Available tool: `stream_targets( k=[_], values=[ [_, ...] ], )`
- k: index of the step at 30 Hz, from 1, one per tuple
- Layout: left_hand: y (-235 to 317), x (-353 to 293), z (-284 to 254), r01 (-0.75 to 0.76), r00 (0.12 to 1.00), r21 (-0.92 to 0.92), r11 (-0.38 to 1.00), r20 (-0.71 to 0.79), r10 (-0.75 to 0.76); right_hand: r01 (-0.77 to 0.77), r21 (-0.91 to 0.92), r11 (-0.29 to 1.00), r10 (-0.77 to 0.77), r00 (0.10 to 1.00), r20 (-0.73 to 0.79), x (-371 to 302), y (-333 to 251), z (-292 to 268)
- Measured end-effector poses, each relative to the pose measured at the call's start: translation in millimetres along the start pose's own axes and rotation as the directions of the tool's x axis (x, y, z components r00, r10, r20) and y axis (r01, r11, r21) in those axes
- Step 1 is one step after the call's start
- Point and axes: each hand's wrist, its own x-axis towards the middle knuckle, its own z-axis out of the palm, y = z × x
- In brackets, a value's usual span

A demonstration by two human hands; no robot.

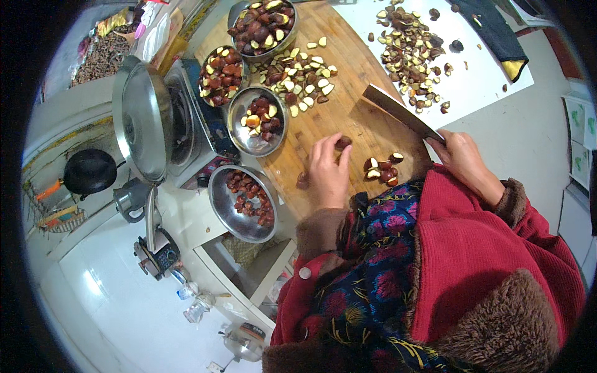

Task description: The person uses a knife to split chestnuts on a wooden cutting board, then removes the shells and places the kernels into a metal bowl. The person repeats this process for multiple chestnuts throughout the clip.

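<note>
My left hand (329, 171) rests on the wooden cutting board (351, 115), its thumb and fingers closed round a brown chestnut (342, 143). In my right hand (463, 158) is the handle of a cleaver (401, 113). Its broad blade points away to the left, over the board's right edge and apart from the chestnut. Between the hands, near my body, lie several cut chestnuts (384, 169) with pale insides showing. A single brown chestnut (303, 180) sits just left of my left hand. Farther off, a spread of pale chestnut pieces (298, 78) covers part of the board.
Metal bowls of chestnuts stand along the left: a full one (296, 38), a smaller one (246, 78), a part-filled one (233, 133) and one (217, 214) above an open drawer (239, 270). Chestnut pieces (404, 53) cover a white surface at right. A lidded pan (146, 121) stands left.
</note>
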Motion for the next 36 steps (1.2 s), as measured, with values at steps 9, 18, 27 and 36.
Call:
stream_targets(
  k=[9, 18, 27, 36],
  values=[
    [7, 5, 32, 0.048, 0.997, -0.175, 0.983, 0.073, -0.035, -0.146, 0.082, 0.986, 0.136, 0.984, 0.111, 3, -9, -11],
    [6, -4, 21, -0.274, 0.962, -0.021, 0.961, -0.023, 0.274, 0.030, 0.073, 0.997, -0.034, 0.998, 0.052, -5, -7, -13],
    [3, -5, 34, -0.308, 0.950, 0.096, 0.946, -0.021, 0.312, 0.253, -0.208, 0.945, -0.199, 0.948, 0.247, -12, -52, -26],
    [4, -1, 36, -0.298, 0.954, 0.002, 0.955, -0.041, 0.298, 0.231, -0.283, 0.931, -0.148, 0.947, 0.286, -10, -60, -29]
  ],
)
